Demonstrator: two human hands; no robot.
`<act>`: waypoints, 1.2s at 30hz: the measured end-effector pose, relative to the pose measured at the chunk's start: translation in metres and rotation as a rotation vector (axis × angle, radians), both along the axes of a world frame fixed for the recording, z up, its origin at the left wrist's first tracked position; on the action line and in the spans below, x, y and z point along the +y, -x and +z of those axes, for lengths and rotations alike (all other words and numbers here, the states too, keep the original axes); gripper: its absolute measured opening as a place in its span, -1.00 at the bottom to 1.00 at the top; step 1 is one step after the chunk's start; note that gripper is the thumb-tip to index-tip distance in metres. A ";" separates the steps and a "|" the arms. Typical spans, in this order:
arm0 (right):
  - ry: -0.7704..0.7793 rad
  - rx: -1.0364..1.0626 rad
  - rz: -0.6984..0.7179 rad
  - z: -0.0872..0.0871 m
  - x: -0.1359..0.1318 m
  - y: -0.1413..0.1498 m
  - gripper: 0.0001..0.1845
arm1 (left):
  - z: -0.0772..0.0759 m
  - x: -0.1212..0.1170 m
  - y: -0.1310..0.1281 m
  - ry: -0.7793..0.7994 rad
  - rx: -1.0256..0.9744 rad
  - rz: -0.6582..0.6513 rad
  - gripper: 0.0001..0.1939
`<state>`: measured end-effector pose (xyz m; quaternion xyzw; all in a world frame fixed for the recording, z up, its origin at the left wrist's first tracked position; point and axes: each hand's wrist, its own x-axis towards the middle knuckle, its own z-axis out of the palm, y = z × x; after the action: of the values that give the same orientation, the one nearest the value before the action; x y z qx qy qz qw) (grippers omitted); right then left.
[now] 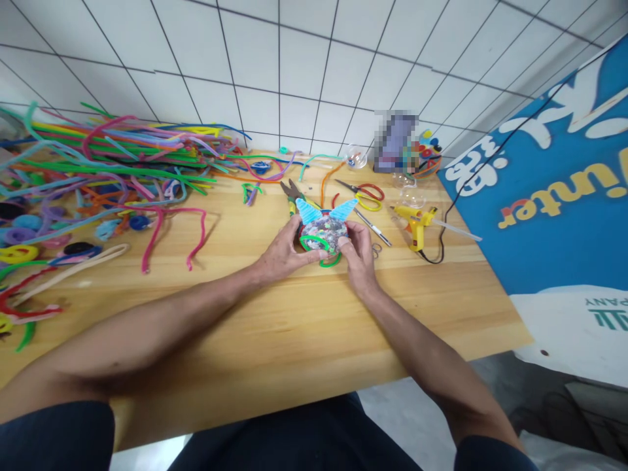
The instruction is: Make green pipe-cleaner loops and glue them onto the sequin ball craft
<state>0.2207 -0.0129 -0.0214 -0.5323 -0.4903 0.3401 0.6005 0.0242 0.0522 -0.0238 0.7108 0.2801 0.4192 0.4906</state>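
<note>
Between my two hands is a rounded craft figure (322,227) with a mottled grey, speckled body. Two light-blue pipe-cleaner ears (344,209) stand out from its far side, and a green pipe cleaner (314,243) curls over its near face. My left hand (286,252) wraps its left side, thumb along the lower edge. My right hand (360,254) grips the right side, thumb pressed on the body. Just beyond lie pliers (293,191) with yellow-green handles, partly hidden by the figure. Right of them are scissors (367,195) with red and yellow handles and a pen (373,227).
A large heap of coloured pipe cleaners (147,147) covers the table's left end. To the right lies a yellow hot glue gun (417,226) with a black cord. A tablet-like device (394,144) leans by the tiled wall near clear plastic balls (412,196). A blue printed board (554,196) borders the right edge.
</note>
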 end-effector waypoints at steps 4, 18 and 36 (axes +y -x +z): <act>0.009 0.001 0.004 0.002 -0.003 0.001 -0.40 | 0.002 -0.003 -0.002 0.036 -0.017 -0.006 -0.23; 0.009 -0.048 0.000 -0.002 -0.004 -0.008 -0.35 | 0.004 -0.005 -0.002 0.024 0.030 0.100 -0.31; 0.014 0.004 -0.331 -0.003 0.016 -0.017 -0.51 | -0.001 -0.005 -0.016 -0.165 0.203 0.235 -0.49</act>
<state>0.2380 0.0035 -0.0248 -0.6092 -0.3923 0.2413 0.6456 0.0400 0.0475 -0.0243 0.7496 0.3740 0.4213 0.3475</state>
